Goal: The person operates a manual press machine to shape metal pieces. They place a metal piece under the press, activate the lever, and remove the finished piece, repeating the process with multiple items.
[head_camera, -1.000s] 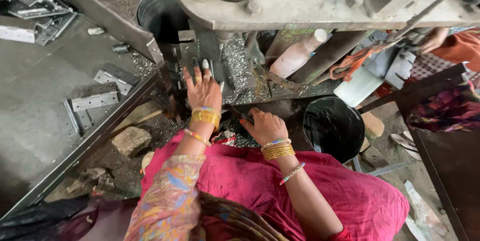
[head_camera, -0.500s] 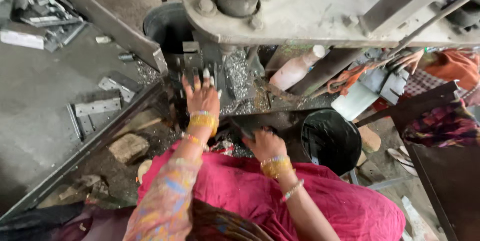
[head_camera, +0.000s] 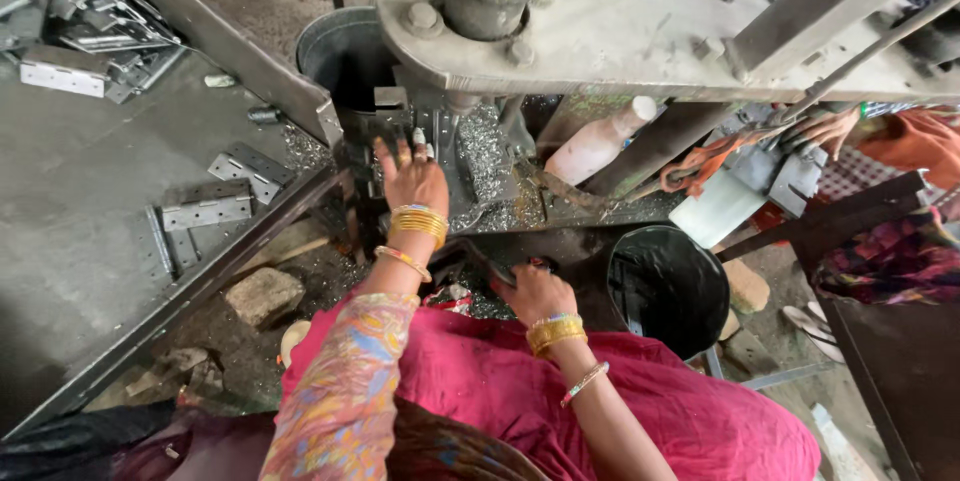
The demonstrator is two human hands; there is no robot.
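On the far left, a heap of stamped metal brackets (head_camera: 85, 26) lies on a grey steel table (head_camera: 60, 201), with a few flat perforated plates (head_camera: 205, 206) scattered nearer its sloping edge. Below the table's rim, a rough stone (head_camera: 262, 293) sits on the littered floor. At centre, the seated person's left hand (head_camera: 410, 176), ringed with gold bangles, reaches far into the bed of a heavy press machine (head_camera: 640, 21); its fingers are spread flat and extended against the small metal piece (head_camera: 420, 136) under the tool, pressing on it rather than gripping it. Silver metal shavings (head_camera: 485, 151) lie heaped just right of that hand. Nearer the body, the right hand (head_camera: 535, 291) rests low over the pink-clad lap, fingers curled downward; whether it has hold of anything cannot be told. Behind, a pale plastic bottle (head_camera: 600, 141) leans against the press frame. To the right stands a black bucket (head_camera: 668, 286), and at the far right edge another person's hand (head_camera: 825, 129) rests by the machine.
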